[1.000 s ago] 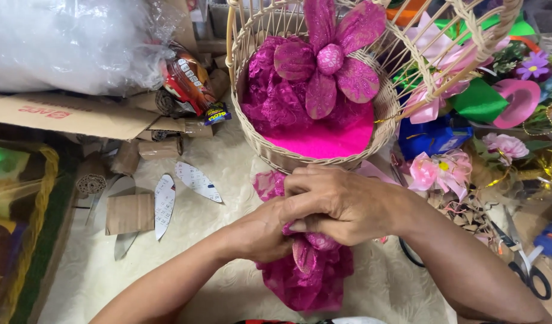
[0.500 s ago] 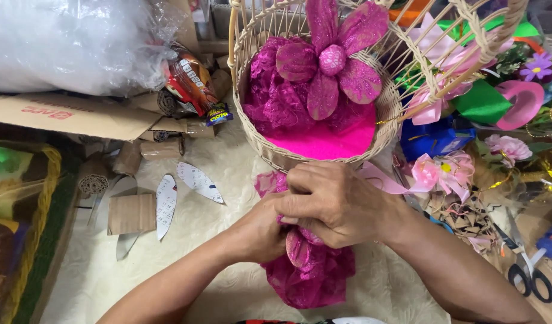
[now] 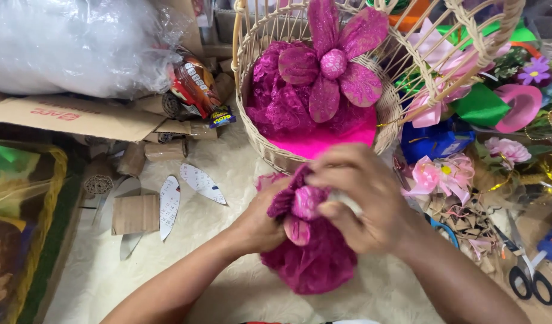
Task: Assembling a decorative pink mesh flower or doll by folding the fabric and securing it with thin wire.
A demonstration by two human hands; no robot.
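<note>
Both my hands hold a bundle of magenta lace fabric (image 3: 315, 261) with small pink petals at its top, low in the middle of the head view. My left hand (image 3: 261, 222) grips its left side. My right hand (image 3: 363, 201) closes over the top and right side, fingers pinching something pale against the petals. Just beyond my hands stands a wicker basket (image 3: 276, 153) lined with magenta lace and bright pink sheet, with a large glittery pink flower (image 3: 333, 60) fixed inside it.
Leaf-shaped paper cutouts (image 3: 201, 183) and cardboard pieces (image 3: 135, 213) lie left on the cream cloth. A clear plastic bag (image 3: 72, 45) and flat cardboard (image 3: 78, 117) sit at back left. Ribbons, pink fabric flowers (image 3: 438, 174), scraps and black-handled scissors (image 3: 528, 276) crowd the right.
My hands have lifted and turned the fabric bundle, so its pink petals now face up between my fingers. My right hand has shifted from covering the bundle to pinching at its top.
</note>
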